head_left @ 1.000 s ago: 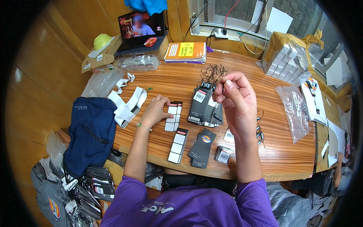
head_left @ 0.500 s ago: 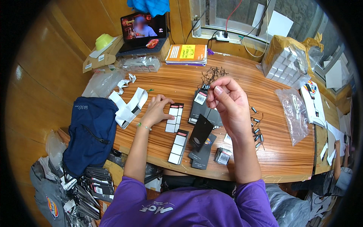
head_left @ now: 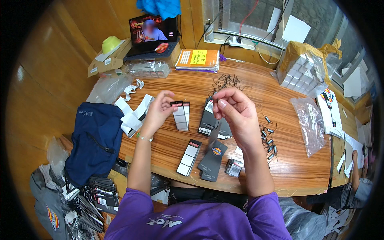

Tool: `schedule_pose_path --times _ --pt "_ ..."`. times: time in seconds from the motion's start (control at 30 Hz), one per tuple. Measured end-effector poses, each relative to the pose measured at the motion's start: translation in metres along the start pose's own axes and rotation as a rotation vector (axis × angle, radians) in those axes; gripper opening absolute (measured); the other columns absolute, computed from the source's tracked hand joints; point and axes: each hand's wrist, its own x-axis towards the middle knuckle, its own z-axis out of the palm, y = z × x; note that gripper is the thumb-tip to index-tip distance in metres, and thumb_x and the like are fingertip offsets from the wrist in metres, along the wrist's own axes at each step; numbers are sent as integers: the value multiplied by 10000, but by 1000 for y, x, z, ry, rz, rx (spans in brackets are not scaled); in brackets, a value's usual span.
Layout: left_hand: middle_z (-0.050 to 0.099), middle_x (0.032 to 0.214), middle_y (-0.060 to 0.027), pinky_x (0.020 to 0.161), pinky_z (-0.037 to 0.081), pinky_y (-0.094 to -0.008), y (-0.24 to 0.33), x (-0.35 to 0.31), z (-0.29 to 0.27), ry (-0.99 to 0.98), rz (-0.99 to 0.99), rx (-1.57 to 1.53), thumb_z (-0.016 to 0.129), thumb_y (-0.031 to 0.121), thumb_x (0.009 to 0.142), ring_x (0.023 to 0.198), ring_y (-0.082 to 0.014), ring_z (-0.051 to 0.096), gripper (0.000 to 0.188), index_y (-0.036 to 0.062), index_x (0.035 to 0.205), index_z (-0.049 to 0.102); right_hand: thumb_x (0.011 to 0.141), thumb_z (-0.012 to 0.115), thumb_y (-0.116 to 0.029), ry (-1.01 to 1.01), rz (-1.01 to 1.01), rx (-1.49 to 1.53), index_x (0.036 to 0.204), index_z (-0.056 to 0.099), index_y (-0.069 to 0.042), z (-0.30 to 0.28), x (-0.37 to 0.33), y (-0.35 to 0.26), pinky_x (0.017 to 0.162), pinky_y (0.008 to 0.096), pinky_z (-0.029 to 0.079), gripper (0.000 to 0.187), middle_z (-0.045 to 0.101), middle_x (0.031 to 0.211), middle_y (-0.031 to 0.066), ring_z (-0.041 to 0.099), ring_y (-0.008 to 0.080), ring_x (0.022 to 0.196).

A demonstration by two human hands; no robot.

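My left hand (head_left: 160, 109) grips the upper edge of a black-and-white card (head_left: 180, 117) with a red band, tilted up off the table. Another such card lies partly behind it. Higher up, my right hand (head_left: 234, 110) is closed in a pinch on a thin black cord, from which a dark hang tag (head_left: 215, 132) dangles, blurred and seen nearly edge-on. Below it are dark grey tags (head_left: 212, 164). A similar black-and-white card stack (head_left: 189, 158) lies nearer me. Beyond the hanging tag sits a pile of dark tags (head_left: 206, 117), partly covered by my right hand.
Black cords (head_left: 227, 81) lie behind the tag pile; more cords with small toggles (head_left: 271, 146) are to the right. A small label bundle (head_left: 234, 168) sits near the front edge. White paper strips (head_left: 136, 116), a blue bag (head_left: 94, 144), a laptop (head_left: 150, 36) and wrapped boxes (head_left: 300, 70) surround the workspace.
My left hand has lifted and tilted a card and moved slightly away from me. My right hand has shifted a little left and nearer, and the hanging tag has turned nearly edge-on.
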Motion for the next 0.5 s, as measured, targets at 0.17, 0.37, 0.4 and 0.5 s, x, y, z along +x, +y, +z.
schedule_pose_path --times 0.17,0.37,0.4,0.5 --pt "644 868 -85 711 480 -197 58 -22 15 126 89 -259 641 -60 760 799 -93 604 271 -13 1003 530 824 549 5 13 -37 -224 987 533 10 15 -5 15 622 207 440 164 588 775 47 551 81 690" --pt "640 873 -89 740 496 -221 73 -41 35 145 167 -341 632 -64 765 823 -118 616 205 -20 954 564 793 584 11 113 -282 -658 943 546 17 24 -3 33 589 255 475 155 616 759 108 614 151 662" --pt "640 876 -90 743 496 -222 75 -43 37 141 181 -317 630 -64 767 822 -118 616 194 -22 946 566 792 586 11 121 -309 -693 931 549 20 24 -3 33 593 258 478 144 617 762 109 620 163 666" --pt "630 862 -85 727 504 -227 79 -45 38 138 182 -308 635 -82 754 792 -123 615 166 -39 908 588 785 592 17 124 -295 -667 901 552 24 25 -3 33 596 268 485 122 618 772 111 624 179 666"
